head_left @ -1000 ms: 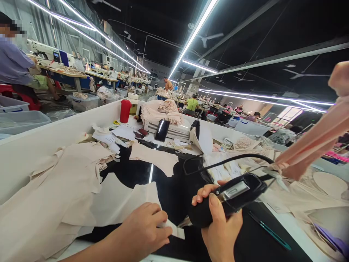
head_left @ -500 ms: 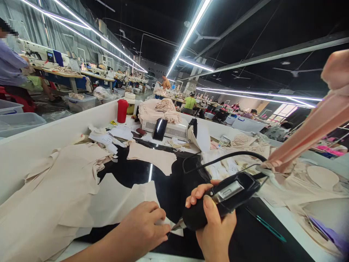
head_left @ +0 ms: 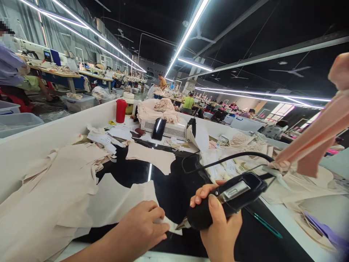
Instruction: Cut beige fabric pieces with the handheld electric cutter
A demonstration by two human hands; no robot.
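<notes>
A large, busy garment-sewing workshop.
Rows of tables (head_left: 65,75) with white sewing machines (head_left: 27,45) run back under a dark ceiling (head_left: 152,22) hung with long strip lights (head_left: 189,34) and fans (head_left: 200,36). Several people (head_left: 188,103) sit or stand among them, with plastic tubs (head_left: 79,103) nearby. In front, beige cut cloth (head_left: 68,163) covers part of a black-topped worktable (head_left: 169,196).
</notes>
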